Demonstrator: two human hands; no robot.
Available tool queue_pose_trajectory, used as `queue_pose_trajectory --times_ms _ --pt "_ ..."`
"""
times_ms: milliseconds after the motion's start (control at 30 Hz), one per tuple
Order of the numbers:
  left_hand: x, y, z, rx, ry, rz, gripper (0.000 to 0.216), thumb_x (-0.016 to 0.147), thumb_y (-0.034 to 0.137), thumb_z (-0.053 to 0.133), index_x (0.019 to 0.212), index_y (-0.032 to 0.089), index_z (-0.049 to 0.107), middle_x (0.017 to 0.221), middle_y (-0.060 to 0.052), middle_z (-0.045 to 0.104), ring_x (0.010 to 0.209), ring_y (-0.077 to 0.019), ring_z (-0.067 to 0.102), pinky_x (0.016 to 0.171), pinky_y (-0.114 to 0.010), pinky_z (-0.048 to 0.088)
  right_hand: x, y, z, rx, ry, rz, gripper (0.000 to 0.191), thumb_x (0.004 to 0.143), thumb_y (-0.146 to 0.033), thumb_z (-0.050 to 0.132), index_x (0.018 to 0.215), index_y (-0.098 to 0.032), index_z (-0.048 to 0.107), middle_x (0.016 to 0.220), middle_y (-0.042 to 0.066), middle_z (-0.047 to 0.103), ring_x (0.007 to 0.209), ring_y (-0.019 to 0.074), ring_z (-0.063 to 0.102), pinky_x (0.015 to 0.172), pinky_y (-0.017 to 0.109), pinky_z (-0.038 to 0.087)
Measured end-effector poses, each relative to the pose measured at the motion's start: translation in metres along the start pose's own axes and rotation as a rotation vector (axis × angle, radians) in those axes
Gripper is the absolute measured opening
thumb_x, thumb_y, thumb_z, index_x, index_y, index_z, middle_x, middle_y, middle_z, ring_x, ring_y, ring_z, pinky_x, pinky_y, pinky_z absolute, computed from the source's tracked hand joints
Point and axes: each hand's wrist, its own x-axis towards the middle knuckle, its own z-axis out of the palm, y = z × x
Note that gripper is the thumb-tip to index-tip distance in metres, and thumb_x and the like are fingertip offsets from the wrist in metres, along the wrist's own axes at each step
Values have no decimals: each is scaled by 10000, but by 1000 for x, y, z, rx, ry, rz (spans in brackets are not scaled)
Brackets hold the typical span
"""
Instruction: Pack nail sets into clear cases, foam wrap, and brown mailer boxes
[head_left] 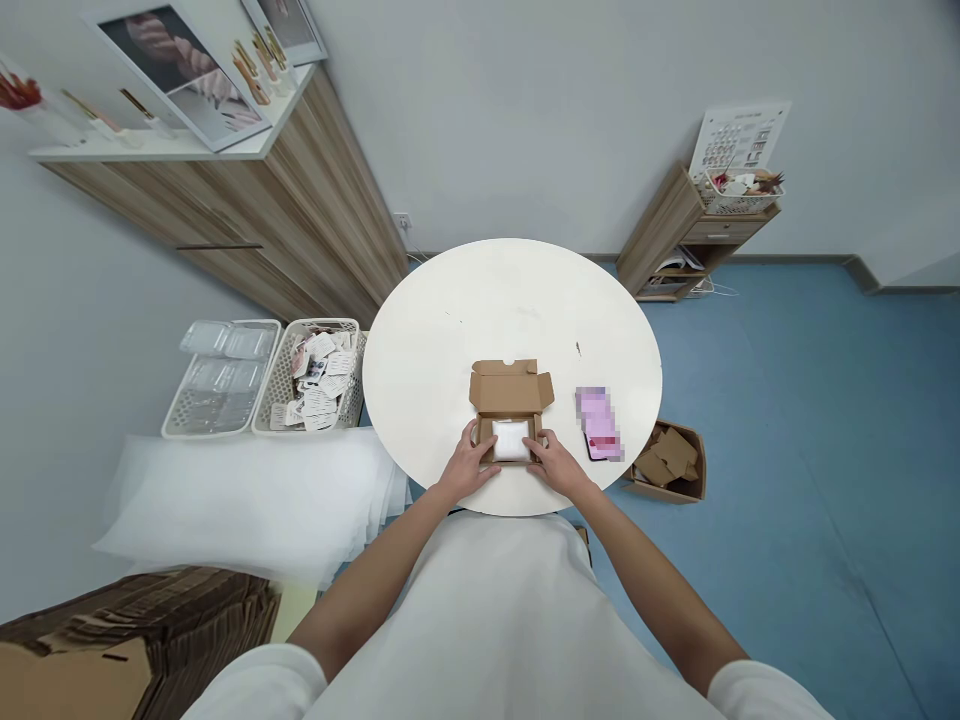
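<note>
A small brown cardboard box (508,388) stands on the white table before me, its lid folded back and side flaps spread. Inside lies a white wrapped packet (511,441). My left hand (469,464) grips the left side of the box, with a fingertip reaching over to the packet's left edge. On the opposite side, my right hand (556,464) holds the box in the same way, its fingers at the packet's right edge. Both hands are closed around the box walls. What is inside the white wrapping is hidden.
A phone with a blurred pink screen (598,424) lies on the round table (517,290). White baskets (346,400) of cards and clear plastic trays stand left, above white wrapping sheets (247,495) and stacked flat cardboard (202,620). A carton (670,490) of cardboard pieces sits on the floor right.
</note>
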Motion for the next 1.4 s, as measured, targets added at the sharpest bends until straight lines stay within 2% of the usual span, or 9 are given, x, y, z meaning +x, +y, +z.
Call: queue_pose_trajectory --times_ms 300,467,533,633,700,800,967,1167,1400 --pt "-4 10 -2 28 48 -94 686 730 570 493 1327 318 267 1437 -93 0 1137 -290 438 862 -398 415 -9 -4 -8 75 58 23 753 708 -482 572 1346 -290 223 1351 125 198 1034 241 480 807 368 433" --pt "15 5 -17 -143 171 -250 739 784 558 408 1379 256 91 1417 -137 149 1072 -237 499 835 -356 425 4 8 -19 318 163 192 785 767 -520 446 1383 -257 37 1317 137 293 887 192 546 760 356 444" --pt "33 1 -27 -252 232 -322 740 805 537 383 1381 176 91 1361 -168 292 1005 -208 536 858 -339 408 18 15 -28 433 240 281 748 785 -508 414 1384 -211 78 1289 150 350 894 187 547 790 350 431" --pt "62 -5 -44 -367 224 -380 561 835 492 339 1271 139 375 1199 -136 514 1008 -202 531 866 -325 392 47 23 -46 603 294 374 606 809 -499 357 1318 -177 298 1237 141 447 941 190 541 811 337 420" --pt "77 -8 -53 -407 259 -416 441 826 451 372 1115 160 532 1119 -99 580 1005 -199 534 845 -311 398 65 27 -56 728 256 403 505 823 -474 323 1216 -176 434 1139 115 537 841 166 576 732 309 447" --pt "88 -9 -58 -426 266 -466 309 762 381 485 936 160 613 968 -79 644 913 -193 575 775 -288 421 83 30 -64 728 249 423 372 779 -390 420 1032 -152 555 891 70 633 671 138 576 619 268 441" --pt "87 -10 -56 -445 233 -468 130 707 249 522 751 171 618 743 -29 657 732 -157 601 682 -258 437 86 27 -64 601 335 449 224 688 -255 488 875 -160 569 737 17 624 656 140 549 595 256 407" --pt "77 -7 -56 -450 292 -401 120 658 201 568 776 179 580 793 -19 637 735 -140 583 683 -257 450 70 12 -69 512 403 397 183 668 -229 486 839 -179 530 837 19 613 687 126 555 617 251 412" --pt "56 2 -49 -458 286 -307 128 657 237 588 769 183 557 764 -11 614 700 -129 568 671 -254 462 52 -6 -69 405 345 341 134 725 -287 453 814 -208 514 709 -5 604 643 137 541 578 249 382"
